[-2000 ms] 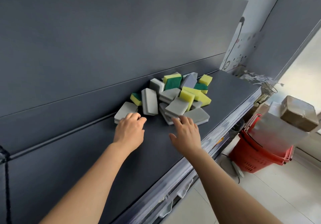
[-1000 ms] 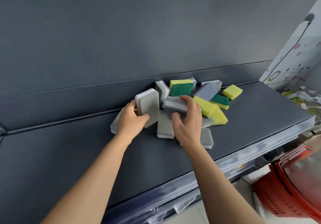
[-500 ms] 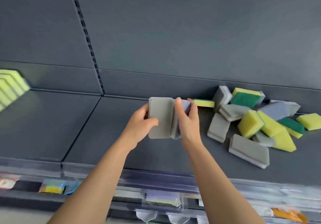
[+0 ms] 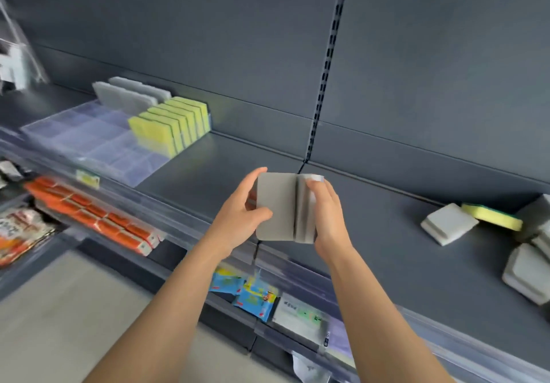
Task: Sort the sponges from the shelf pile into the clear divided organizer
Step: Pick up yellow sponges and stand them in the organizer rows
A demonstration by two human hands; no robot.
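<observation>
Two grey sponges (image 4: 279, 207) upright, face to face, above the shelf (image 4: 401, 263). Left hand (image 4: 238, 213) gripping with thumb across the near face and fingers curled behind; right hand (image 4: 329, 216) wrapped over the opposite edge, both forearms extended forward and converging. Clear divided organizer (image 4: 89, 141) well apart at far left, with yellow row (image 4: 172, 127) and grey row (image 4: 128, 97) at its far end; loose pile (image 4: 446, 223) at right.

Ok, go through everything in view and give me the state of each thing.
Held grey sponges: upright, pressed together, above the shelf.
Left hand: grips their left edge.
Right hand: grips their right side.
Clear divided organizer: partly filled, sponges at its far end.
Yellow sponges: on edge, in a row in it.
Sponge pile: loose on the shelf, unsorted.
</observation>
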